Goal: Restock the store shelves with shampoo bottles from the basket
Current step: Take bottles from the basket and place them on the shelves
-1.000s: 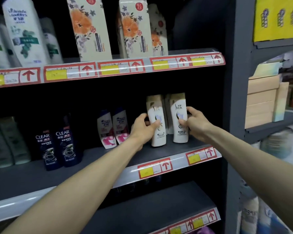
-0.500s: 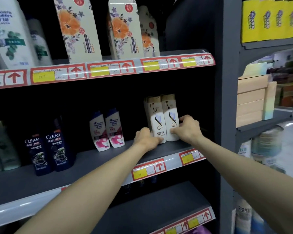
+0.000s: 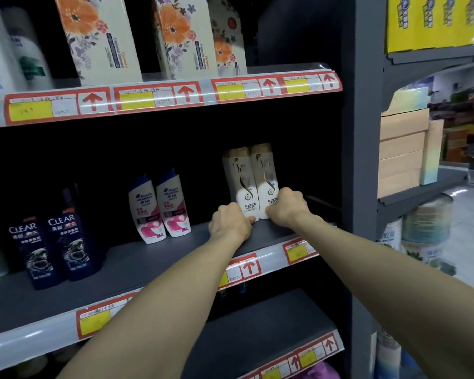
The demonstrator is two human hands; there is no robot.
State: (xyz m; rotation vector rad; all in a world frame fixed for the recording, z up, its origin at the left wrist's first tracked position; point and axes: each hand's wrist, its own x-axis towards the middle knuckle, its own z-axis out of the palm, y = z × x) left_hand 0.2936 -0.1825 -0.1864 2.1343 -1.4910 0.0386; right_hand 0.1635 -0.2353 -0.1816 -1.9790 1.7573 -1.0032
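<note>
Both grips have slid down from the bottles' middles to their feet, and the pair now stands closer together and deeper on the shelf. Left grip (image 3: 231, 221) is curled knuckles-up against the foot of the left cream bottle (image 3: 237, 176); whether it pinches or merely pushes I cannot tell. Right grip (image 3: 286, 205) wraps thumb and fingers round the lower corner of the right cream bottle (image 3: 265, 170). The two stand upright, touching side by side, on the middle shelf (image 3: 137, 263), a little left of the grey post (image 3: 364, 160). Farther left of the post stand two pink-and-white bottles (image 3: 145, 212), then two dark blue bottles (image 3: 69, 242). The cream pair look like stiff, glossy plastic, probably full and fairly weighty. They are tall and narrow, so apt to topple. A low push slides them safely, while lifting calls for a wrap round the flat waist.
</note>
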